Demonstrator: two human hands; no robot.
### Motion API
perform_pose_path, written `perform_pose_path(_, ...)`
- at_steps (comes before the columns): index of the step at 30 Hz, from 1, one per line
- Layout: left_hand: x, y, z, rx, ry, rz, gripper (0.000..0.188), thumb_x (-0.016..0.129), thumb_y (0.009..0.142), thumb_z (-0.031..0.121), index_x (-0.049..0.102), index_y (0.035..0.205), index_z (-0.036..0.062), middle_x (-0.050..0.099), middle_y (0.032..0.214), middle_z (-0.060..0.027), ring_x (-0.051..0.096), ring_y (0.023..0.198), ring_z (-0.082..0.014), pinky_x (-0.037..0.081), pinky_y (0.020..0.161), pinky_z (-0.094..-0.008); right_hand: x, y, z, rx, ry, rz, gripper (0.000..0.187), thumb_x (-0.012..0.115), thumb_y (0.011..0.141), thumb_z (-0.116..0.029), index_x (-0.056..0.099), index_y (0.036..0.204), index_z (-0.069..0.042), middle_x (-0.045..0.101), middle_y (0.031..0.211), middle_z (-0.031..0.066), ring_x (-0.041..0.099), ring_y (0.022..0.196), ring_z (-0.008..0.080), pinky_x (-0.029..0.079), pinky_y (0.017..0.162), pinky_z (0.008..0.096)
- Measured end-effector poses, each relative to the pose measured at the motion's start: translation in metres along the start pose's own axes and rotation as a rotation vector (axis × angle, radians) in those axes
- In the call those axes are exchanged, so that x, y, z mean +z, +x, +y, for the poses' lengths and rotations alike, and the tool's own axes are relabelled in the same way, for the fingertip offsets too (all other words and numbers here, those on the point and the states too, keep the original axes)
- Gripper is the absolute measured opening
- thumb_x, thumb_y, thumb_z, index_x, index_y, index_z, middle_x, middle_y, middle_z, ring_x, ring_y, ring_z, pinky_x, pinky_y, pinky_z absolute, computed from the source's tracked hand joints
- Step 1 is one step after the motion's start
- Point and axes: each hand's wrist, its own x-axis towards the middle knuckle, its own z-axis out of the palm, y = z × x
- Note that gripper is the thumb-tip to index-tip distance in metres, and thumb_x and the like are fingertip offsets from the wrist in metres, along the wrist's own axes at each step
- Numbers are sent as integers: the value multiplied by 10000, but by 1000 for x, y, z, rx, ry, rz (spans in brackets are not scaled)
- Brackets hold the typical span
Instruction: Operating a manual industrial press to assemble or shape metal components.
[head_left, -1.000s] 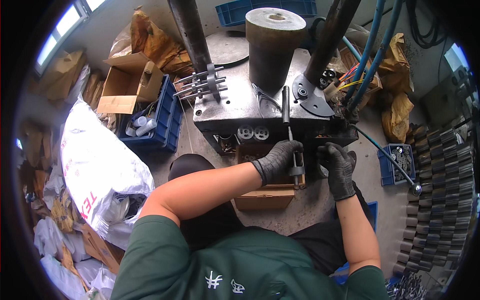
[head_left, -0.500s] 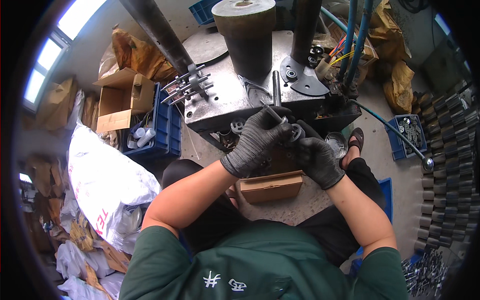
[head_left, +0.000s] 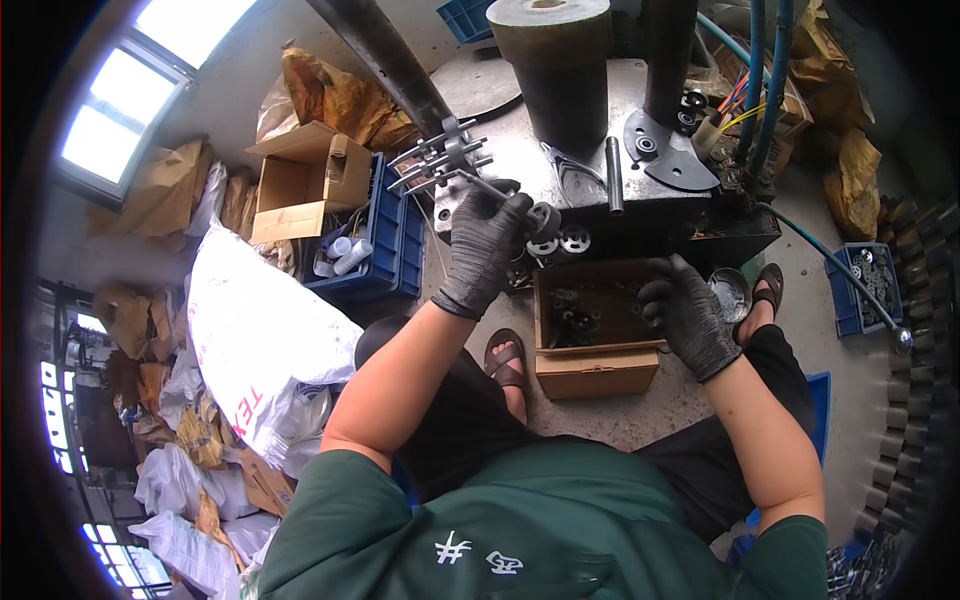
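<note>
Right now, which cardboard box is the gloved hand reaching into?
The small box on the floor between the person's knees. The right hand dips into it; the bigger open box sits far left, untouched.

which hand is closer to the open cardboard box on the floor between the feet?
Right. The right hand reaches over the small cardboard box at its right rim. The left hand is up and to the left at the metal machine base, gripping a round metal part.

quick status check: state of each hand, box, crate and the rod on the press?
left hand: gloved, closed on a metal rod
right hand: gloved, in the small cardboard box
small cardboard box: open, dark parts inside
large cardboard box: open, flaps up
blue crate: open, bottles inside
black rod: lying flat on the press table
</note>
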Motion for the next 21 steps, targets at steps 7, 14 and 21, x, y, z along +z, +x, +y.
perform_pose_path(7,-61,52,-22,-276,-592,266,154,596,1031,196,615,1091,56,666,993,-79,646,864,-221,586,795,-331,5,-1,2,-15,-45,45,416,619,1001,-430,588,1255,-101,702,887,104,659,694,210,516,602,337)
perform_pose_path(14,-86,52,-29,-552,-775,358,202,545,1005,160,581,1167,46,646,1113,-112,665,994,-273,576,885,-440,8,-3,-1,-60,-89,75,438,615,1002,-410,563,1280,-76,701,883,115,656,679,212,516,599,331)
perform_pose_path(21,-61,34,-15,-156,-207,360,225,658,952,171,604,1138,57,667,996,-83,676,805,-217,563,665,-332,5,-10,-13,-77,-80,77,435,603,1007,-394,551,1292,-69,700,883,123,656,679,217,521,604,337)
